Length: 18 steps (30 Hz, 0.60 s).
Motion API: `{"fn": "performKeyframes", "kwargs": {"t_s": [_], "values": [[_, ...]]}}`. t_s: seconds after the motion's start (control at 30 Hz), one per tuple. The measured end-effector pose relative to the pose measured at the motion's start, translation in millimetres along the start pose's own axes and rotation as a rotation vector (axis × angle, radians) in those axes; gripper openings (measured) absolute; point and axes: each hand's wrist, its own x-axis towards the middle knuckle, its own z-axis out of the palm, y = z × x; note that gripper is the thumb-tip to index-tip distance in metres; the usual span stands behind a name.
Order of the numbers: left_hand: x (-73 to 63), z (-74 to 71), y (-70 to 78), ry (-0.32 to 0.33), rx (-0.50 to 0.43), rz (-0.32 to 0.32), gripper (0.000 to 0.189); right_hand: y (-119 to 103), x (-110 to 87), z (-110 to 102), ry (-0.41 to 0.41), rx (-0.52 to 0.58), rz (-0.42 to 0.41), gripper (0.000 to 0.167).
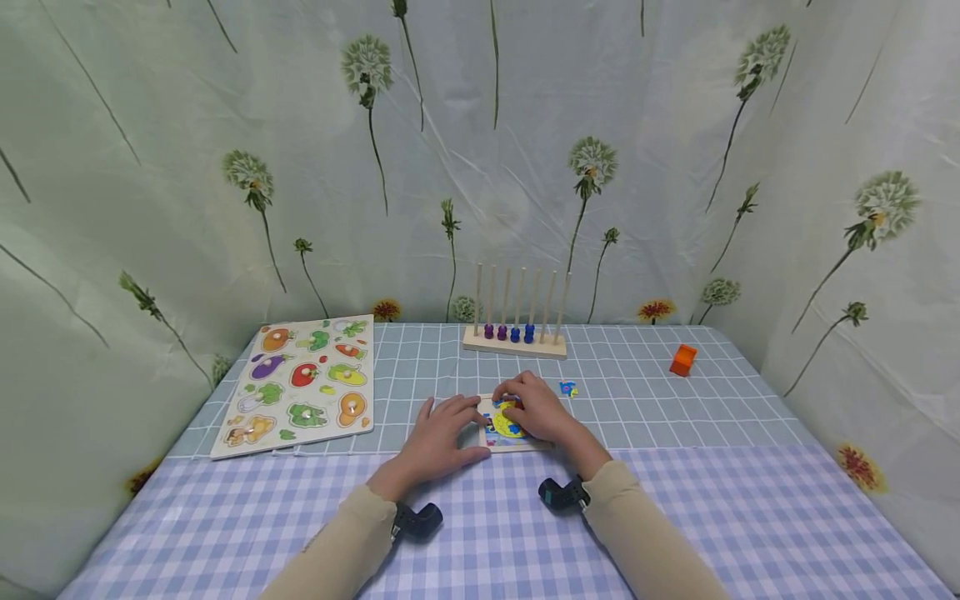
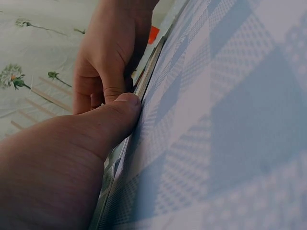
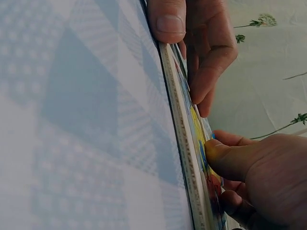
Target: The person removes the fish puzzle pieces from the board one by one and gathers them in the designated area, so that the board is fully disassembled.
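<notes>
A small jigsaw puzzle (image 1: 506, 423) in a wooden tray lies in front of me, its picture yellow, blue and red. At its left side my left hand (image 1: 442, 437) rests with long, spread fingers, the thumb (image 3: 169, 24) against the near left corner. My right hand (image 1: 538, 408) reaches over the puzzle from the right with bent fingers. Its thumb (image 3: 225, 155) and index finger pinch at a yellow and blue puzzle piece (image 3: 201, 148) on the picture; the fingers partly hide it. A loose blue puzzle piece (image 1: 567, 389) lies just beyond the right hand.
A large vegetable peg board (image 1: 300, 383) lies at the left. At the back stands a wooden counting rack (image 1: 513, 343) with pegs and several purple and blue beads. An orange box-shaped block (image 1: 683, 360) sits at the far right. A checked cloth (image 1: 487, 533) covers the near table.
</notes>
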Motion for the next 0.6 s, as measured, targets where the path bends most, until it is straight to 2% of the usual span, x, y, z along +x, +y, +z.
{"fn": "performKeyframes", "kwargs": {"t_s": [0.43, 0.6], "values": [[-0.1, 1.2, -0.6, 0.007, 0.0, -0.002, 0.04, -1.5, -2.1, -0.4, 0.034, -0.007, -0.028, 0.019], [-0.4, 1.1, 0.0, 0.005, 0.002, -0.006, 0.04, -1.0, -1.9, 0.8, 0.048, -0.013, -0.023, 0.025]]}}
